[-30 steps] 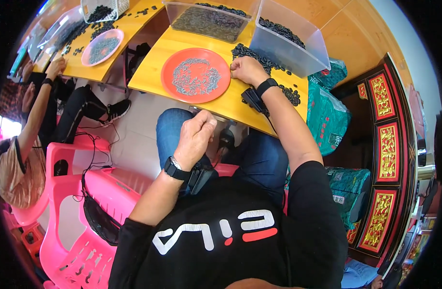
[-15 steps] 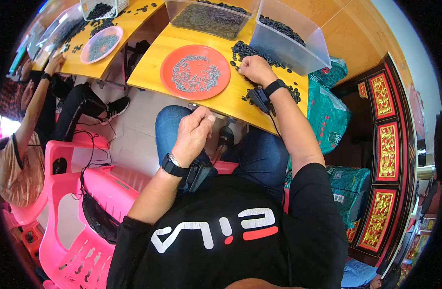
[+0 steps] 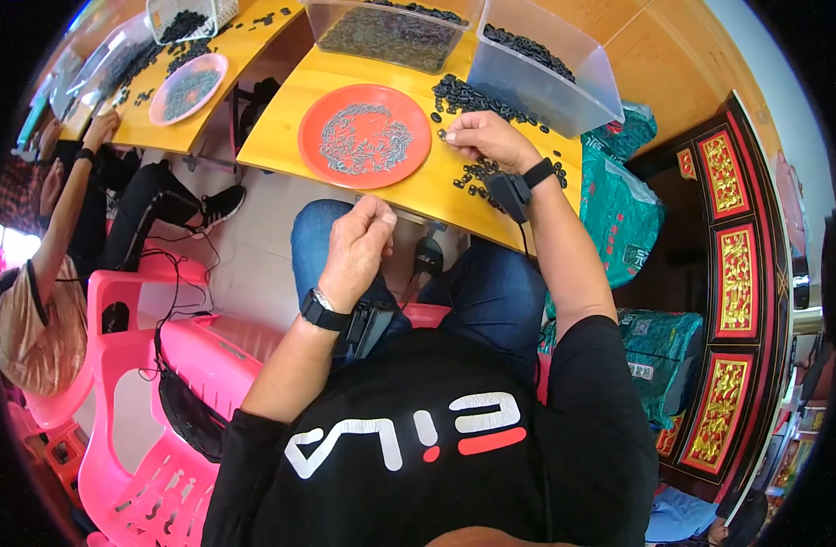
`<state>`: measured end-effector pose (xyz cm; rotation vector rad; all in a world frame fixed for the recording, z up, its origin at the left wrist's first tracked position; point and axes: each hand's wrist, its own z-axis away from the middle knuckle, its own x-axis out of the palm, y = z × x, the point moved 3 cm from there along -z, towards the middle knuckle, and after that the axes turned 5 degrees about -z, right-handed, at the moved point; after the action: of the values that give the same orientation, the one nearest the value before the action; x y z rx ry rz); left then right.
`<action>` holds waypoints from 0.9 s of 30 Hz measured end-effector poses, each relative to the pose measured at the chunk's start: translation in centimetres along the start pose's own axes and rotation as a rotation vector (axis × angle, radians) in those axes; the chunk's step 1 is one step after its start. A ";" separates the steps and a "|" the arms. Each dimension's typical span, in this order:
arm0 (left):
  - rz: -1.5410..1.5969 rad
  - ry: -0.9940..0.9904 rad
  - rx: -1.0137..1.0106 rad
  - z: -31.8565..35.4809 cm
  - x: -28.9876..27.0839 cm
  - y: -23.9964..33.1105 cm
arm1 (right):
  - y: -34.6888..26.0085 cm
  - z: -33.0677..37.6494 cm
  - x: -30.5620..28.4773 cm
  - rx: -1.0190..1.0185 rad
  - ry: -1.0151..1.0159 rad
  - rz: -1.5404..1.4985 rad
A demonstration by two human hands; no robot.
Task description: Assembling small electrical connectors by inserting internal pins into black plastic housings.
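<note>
My right hand (image 3: 498, 144) is over the right side of the yellow table, thumb and index finger pinched together. At their tips is a small black oval piece (image 3: 443, 135), partly hidden by the fingers. Loose black pieces (image 3: 464, 93) lie in a heap just beyond this hand, and more are scattered under the wrist. My left hand (image 3: 356, 248) hangs above my thigh, in front of the table edge, fingers curled and closed; what they hold, if anything, is hidden. Between the hands and farther off sits a red round plate (image 3: 314, 157) bearing many small grey metal pins (image 3: 389, 150).
Two clear plastic bins (image 3: 546, 96) of black pieces stand at the table's back. Green bags (image 3: 619, 219) lean at the right. A cable hangs from my right wrist device (image 3: 509, 196). At left, another person's hand (image 3: 101, 128) rests at a second table, beside a pink chair (image 3: 117, 365).
My right hand has turned, its wrist shifting right and nearer, and the pinched fingertips have moved slightly left. My left hand has drawn slightly left, still closed.
</note>
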<state>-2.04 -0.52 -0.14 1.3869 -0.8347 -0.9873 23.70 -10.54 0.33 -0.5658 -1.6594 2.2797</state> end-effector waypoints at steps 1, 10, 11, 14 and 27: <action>0.010 0.021 -0.001 -0.1 0.0 0.1 | -0.4 0.7 0.7 0.002 -0.003 -0.002; 0.007 0.064 0.172 0.1 0.0 1.4 | -2.7 5.4 10.0 -0.006 -0.302 -0.426; 0.020 0.055 0.158 0.1 0.0 1.2 | -2.7 5.6 10.5 -0.033 -0.253 -0.427; 0.038 0.095 0.144 0.0 -0.2 0.5 | -2.9 6.2 12.1 -0.097 -0.187 -0.336; -0.228 0.009 0.198 0.0 0.1 1.0 | -4.6 8.4 11.9 -0.399 0.090 0.239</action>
<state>-1.94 -0.70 0.87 1.6834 -0.7968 -1.0934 9.21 -11.10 5.15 -0.9862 -2.1125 2.0365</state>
